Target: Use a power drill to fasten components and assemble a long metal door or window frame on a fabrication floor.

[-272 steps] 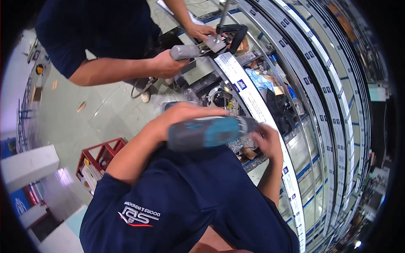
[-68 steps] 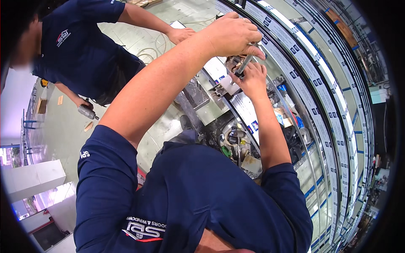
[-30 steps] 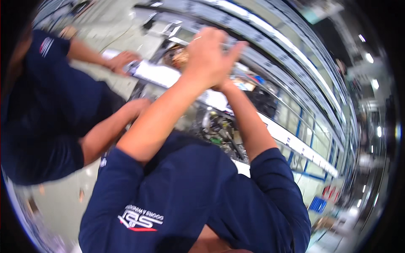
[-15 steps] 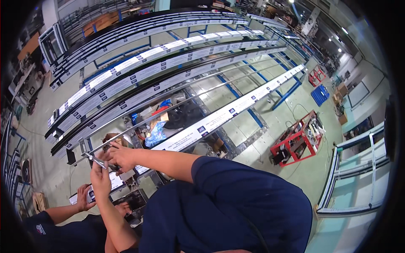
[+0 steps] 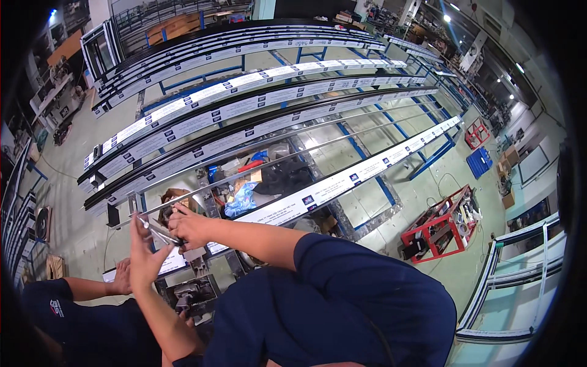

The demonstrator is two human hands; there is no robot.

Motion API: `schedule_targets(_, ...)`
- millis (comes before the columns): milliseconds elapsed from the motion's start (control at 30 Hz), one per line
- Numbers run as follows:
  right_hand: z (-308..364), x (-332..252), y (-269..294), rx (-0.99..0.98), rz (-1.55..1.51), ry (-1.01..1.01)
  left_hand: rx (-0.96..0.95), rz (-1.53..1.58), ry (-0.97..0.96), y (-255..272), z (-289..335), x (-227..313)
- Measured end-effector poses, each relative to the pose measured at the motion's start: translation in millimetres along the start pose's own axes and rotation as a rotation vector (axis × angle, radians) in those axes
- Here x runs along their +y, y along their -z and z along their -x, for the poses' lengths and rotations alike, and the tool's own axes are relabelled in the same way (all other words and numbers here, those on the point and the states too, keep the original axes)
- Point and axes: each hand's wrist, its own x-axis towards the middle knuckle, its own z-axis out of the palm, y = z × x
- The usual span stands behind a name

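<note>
Stretching beyond the near white bar (image 5: 330, 188), rows of long wrapped bars (image 5: 244, 84) lie roughly alongside it. The near bar itself, the longest thing by the person, runs from the co-worker at its left end to a blue stand (image 5: 434, 158) under its right end. On the person's side of it, well off to the right, stands a window frame (image 5: 495, 335). Between that frame and the near bar is a red rack (image 5: 437, 229) filled with small items; a blue crate (image 5: 480, 163) sits near the bar's right end. Past the bar's far edge lie a dark cloth (image 5: 284, 180) and a crumpled blue bag (image 5: 241, 200).

Over the bar's left part, the right hand (image 5: 189, 227) bends its fingers against a rod's dark end; whether they close around it cannot be told. The left hand (image 5: 145, 260) is spread wide, thumb well apart from its fingers. A co-worker's hand (image 5: 122, 278) rests at the bar's left end. Smallest, the metal rod (image 5: 160, 233) slants above that part of the bar, between the person's hands.
</note>
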Motion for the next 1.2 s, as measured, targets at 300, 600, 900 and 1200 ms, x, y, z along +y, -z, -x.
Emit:
schedule_targets(300,-5.1,3.3,-6.2,0.067,0.084,0.066,-0.308,-0.649,-0.509,38.1,-41.1,62.2)
schedule_targets(600,1.3,-1.9,2.8,0.096,0.097,0.076,-0.041,-0.776,0.029,-7.8,-45.6,71.5)
schedule_targets(900,5.6,0.3,1.8,0.301,-0.031,-0.059,-0.301,-0.081,0.038,20.9,-19.8,-8.3)
schedule_targets(1200,9.4,2.2,-11.7,0.209,-0.167,-0.322,0.095,-0.097,0.056,-11.0,-9.4,-27.2)
